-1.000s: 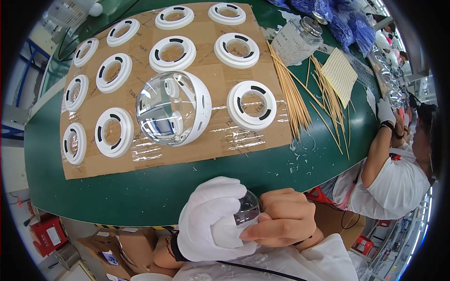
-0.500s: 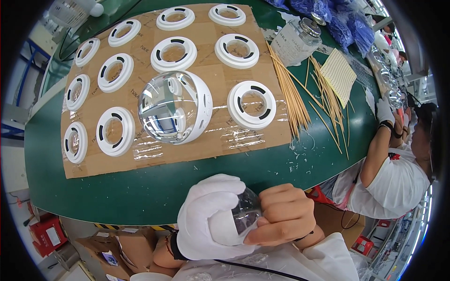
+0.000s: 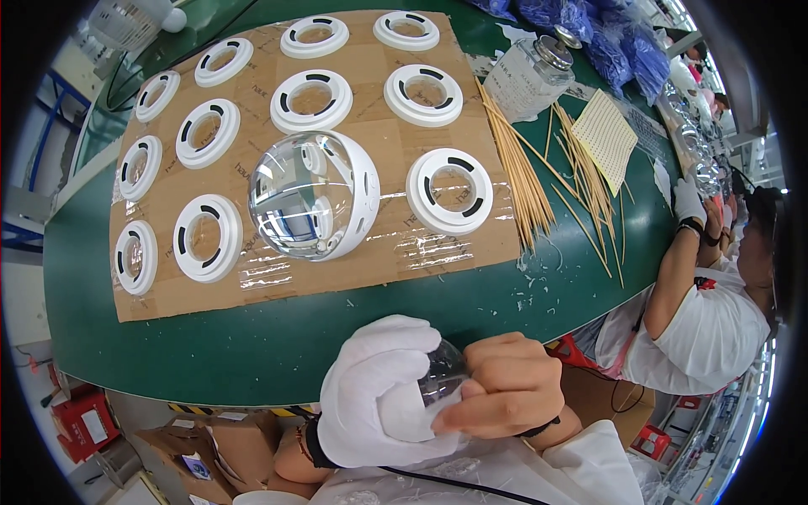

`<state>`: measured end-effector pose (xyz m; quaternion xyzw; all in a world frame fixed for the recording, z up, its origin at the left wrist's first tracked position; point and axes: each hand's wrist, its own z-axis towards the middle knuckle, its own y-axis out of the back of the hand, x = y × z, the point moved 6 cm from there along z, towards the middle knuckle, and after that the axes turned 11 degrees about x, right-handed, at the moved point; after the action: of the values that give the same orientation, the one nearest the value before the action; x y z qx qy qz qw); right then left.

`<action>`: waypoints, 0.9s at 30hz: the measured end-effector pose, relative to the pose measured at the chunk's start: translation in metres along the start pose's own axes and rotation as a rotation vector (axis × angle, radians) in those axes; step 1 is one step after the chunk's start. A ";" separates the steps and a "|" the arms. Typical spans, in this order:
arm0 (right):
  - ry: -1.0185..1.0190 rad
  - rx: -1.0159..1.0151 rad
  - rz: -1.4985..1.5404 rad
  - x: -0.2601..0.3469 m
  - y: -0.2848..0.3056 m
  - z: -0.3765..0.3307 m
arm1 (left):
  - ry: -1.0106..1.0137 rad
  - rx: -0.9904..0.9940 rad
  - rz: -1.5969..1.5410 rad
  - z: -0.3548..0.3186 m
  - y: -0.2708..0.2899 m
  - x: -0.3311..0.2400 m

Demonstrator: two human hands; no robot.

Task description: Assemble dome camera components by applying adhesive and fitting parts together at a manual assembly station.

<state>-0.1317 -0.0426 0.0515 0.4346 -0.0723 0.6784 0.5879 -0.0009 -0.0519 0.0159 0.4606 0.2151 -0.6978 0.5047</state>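
You are holding a small clear dome-shaped lens point(image 3: 442, 374) between both hands, near your body and below the near edge of the green table point(image 3: 252, 353). Your left hand point(image 3: 383, 391), wearing a white cloth glove, is cupping the lens from the left with its fingers curled over the top. Your bare right hand point(image 3: 505, 391) is closing against it from the right, fingers bent and thumb pressing at the lower edge. Both hands are gripping the lens firmly, and most of it is being covered by them.

On the table, a sheet of brown cardboard point(image 3: 387, 252) is lying flat, with strips of clear tape across its near part. White plastic rings with dark slots point(image 3: 450, 190) are sitting on it in rows. Among them, near the middle, a large clear glass-like dome seated in a white ring point(image 3: 313, 195) is resting tilted toward the left.

To the right of the cardboard, a bundle of thin wooden sticks point(image 3: 526, 172) is lying spread on the table. Beyond it, at the far right, a clear jar with a metal cap point(image 3: 532, 76) is standing beside a pale yellow perforated sheet point(image 3: 604, 135).

At the right edge, another person in a white shirt point(image 3: 711, 332) is working, one gloved hand on the table.
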 end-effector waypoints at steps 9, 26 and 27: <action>0.021 0.023 0.057 -0.002 -0.001 -0.003 | 0.061 0.034 -0.053 0.004 0.003 -0.002; -0.301 -0.133 0.273 -0.009 0.021 -0.006 | 0.077 -0.044 0.030 0.004 0.002 -0.003; -0.300 -0.135 0.274 -0.007 0.022 -0.006 | 0.072 -0.052 0.039 0.003 0.002 -0.003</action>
<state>-0.1539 -0.0508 0.0524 0.4766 -0.2626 0.6732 0.5008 0.0000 -0.0542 0.0202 0.4761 0.2421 -0.6651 0.5218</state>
